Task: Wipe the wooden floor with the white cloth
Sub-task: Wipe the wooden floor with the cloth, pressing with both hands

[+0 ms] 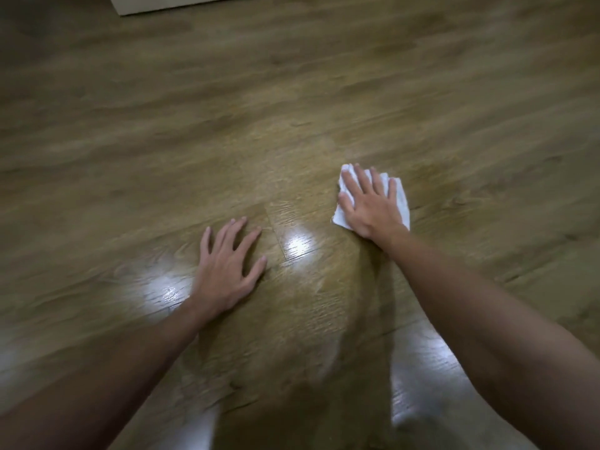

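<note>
A small white cloth lies flat on the brown wooden floor, right of centre. My right hand presses down on it with straight, spread fingers; the cloth shows around the fingertips and along the right side of the hand. My left hand rests flat on the bare floor to the left and nearer to me, fingers spread, holding nothing. Both forearms reach in from the bottom corners.
A pale, flat-edged object sits at the top left edge of the view. Bright light reflections lie on the planks between and beside my hands. A dark shadow covers the floor below the hands.
</note>
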